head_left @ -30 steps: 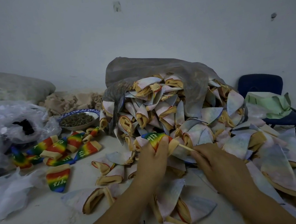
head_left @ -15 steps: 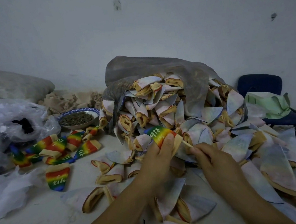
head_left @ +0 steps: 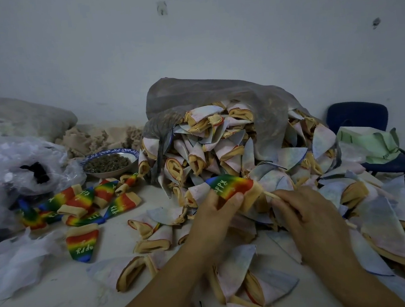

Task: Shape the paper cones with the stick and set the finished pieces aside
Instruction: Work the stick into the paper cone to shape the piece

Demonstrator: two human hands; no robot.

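Cone in hand: rainbow cone (head_left: 232,186), centre of frame, just in front of the pile of unshaped cones (head_left: 233,150).
Left hand: our left hand (head_left: 217,216) is clenched round the cone's body, thumb pressed on the printed face.
Right hand: our right hand (head_left: 309,219) pinches the stick (head_left: 271,194), whose tip enters the cone's tan open end.
Handling: we judge it light, soft and easily creased; it looks more like thin fabric than stiff paper, so it will give under the stick.
Where to hold: near the open tan rim, leaving the point free for the stick to push out.
Finished pieces: rainbow cones (head_left: 82,204) lie at the left of the frame, near the bowl (head_left: 110,162).
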